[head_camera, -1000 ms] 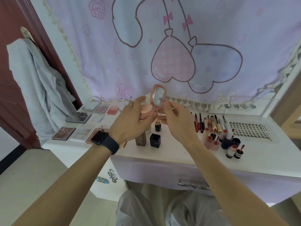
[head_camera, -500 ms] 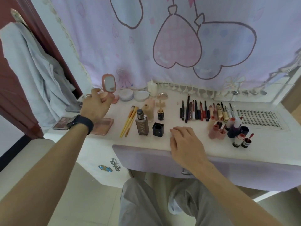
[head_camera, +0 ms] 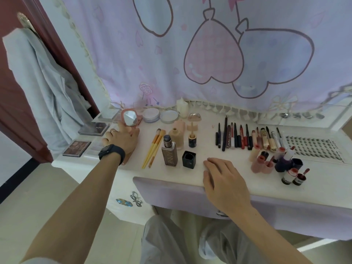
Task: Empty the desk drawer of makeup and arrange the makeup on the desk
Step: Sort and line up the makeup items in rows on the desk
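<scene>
My left hand holds an open pink compact with its mirror lid up, low over the left part of the white desk. My right hand rests flat on the desk's front edge, fingers relaxed, holding nothing. Makeup is laid out on the desk: eyeshadow palettes at far left, two yellow brushes, a foundation bottle and a row of pencils and lip products. The drawer front below the desk edge looks closed.
A purple curtain hangs behind the desk. A grey garment hangs on the dark red door at left. A lash tray lies at right, small bottles near it. My knees are under the desk.
My left hand carried the open compact from the middle out to the left and lowered it toward the desk. My right hand let go of it and came down onto the desk's front edge.
</scene>
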